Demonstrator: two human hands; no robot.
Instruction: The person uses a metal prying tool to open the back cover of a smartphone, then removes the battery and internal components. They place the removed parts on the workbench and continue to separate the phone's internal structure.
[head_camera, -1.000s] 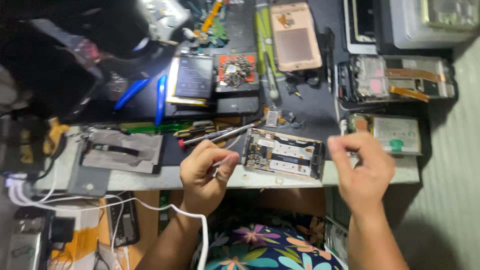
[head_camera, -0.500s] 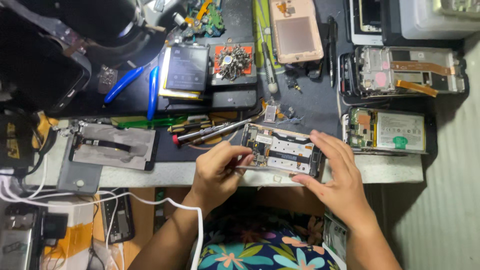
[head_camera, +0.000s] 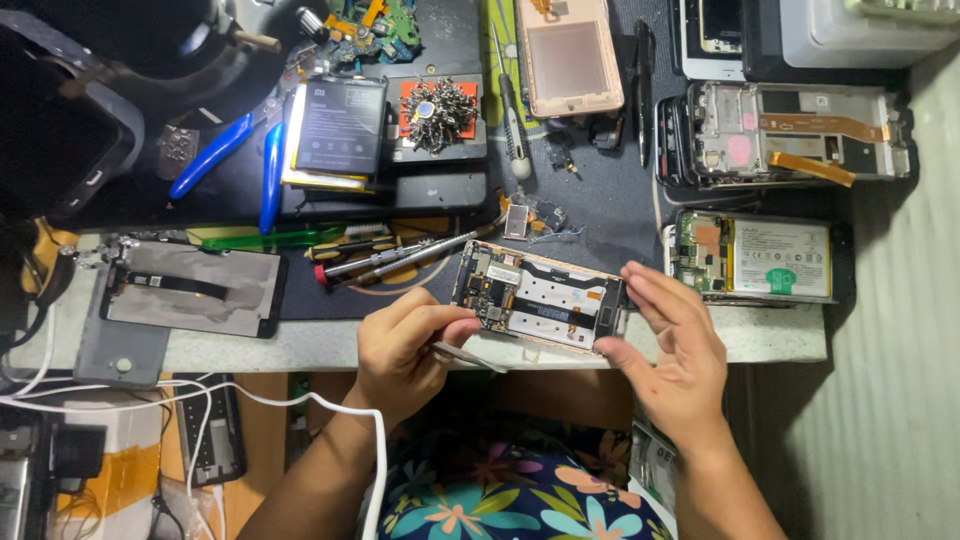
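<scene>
An opened phone frame (head_camera: 540, 298) with its circuit boards showing lies at the near edge of the workbench. My left hand (head_camera: 405, 345) is at its left end, fingers closed on metal tweezers (head_camera: 465, 355) whose tips point right beneath the frame. My right hand (head_camera: 672, 350) rests against the frame's right end with fingers spread and holds nothing. Two screwdrivers (head_camera: 400, 258) lie just behind my left hand.
A loose battery (head_camera: 338, 125), a magnetic pad piled with screws (head_camera: 437, 105), blue-handled pliers (head_camera: 245, 160), a display panel (head_camera: 190, 290) and other opened phones (head_camera: 755, 255) crowd the bench. A white cable (head_camera: 330, 410) hangs over the front edge.
Both hands came in from the air to the phone frame. My right hand now steadies its right end, and my left hand with the tweezers has dropped to its left end.
</scene>
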